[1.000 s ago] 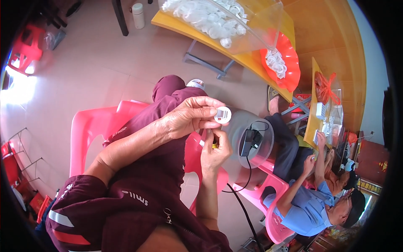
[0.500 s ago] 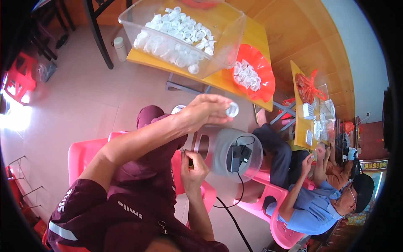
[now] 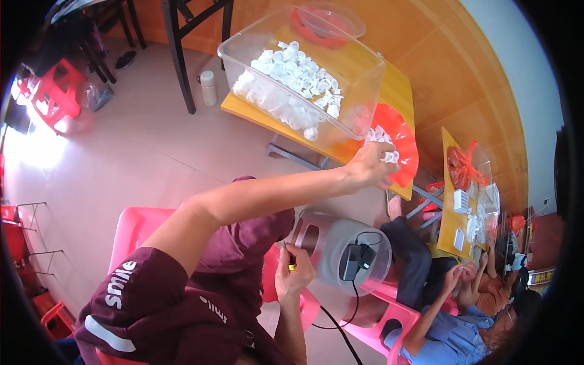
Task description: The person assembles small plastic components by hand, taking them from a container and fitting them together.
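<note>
My left hand [image 3: 370, 165] reaches out to a red tray [image 3: 403, 141] on the yellow table, its fingers curled on the small white plastic parts [image 3: 384, 151] piled there. Low over my lap, my right hand [image 3: 293, 275] grips a small yellow-tipped tool [image 3: 291, 265]. Just right of that hand stands a clear round container [image 3: 340, 246] with a black plug and cable [image 3: 358, 257] on it. A big clear bin [image 3: 304, 67] full of white ring-shaped parts [image 3: 292, 82] sits on the table beyond the tray.
I sit on a pink plastic chair [image 3: 137, 228]. Another seated person [image 3: 447, 316] in blue works at lower right beside a second yellow table [image 3: 453, 213] with a red bag. A white bottle [image 3: 208, 87], dark chair legs [image 3: 179, 55] and a red stool [image 3: 55, 91] stand on the floor.
My left hand has travelled from in front of my chest, where it held a white ring, up and right to the red tray. The right hand has dropped toward my lap.
</note>
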The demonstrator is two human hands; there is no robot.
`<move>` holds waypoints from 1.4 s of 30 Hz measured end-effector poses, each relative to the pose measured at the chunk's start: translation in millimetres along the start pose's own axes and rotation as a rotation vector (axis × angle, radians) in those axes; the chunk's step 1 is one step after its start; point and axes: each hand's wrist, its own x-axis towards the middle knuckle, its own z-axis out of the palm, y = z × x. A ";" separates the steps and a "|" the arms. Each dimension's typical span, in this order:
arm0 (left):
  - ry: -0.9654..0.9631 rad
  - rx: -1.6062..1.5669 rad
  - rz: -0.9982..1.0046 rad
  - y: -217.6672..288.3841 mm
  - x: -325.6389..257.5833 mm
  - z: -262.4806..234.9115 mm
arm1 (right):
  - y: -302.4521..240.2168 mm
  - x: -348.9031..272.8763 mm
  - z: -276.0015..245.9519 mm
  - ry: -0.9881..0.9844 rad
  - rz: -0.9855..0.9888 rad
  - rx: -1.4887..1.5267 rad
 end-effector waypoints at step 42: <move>-0.522 0.877 -0.036 132.8 73.2 -157.6 | -3.2 0.3 1.4 -0.025 0.072 0.027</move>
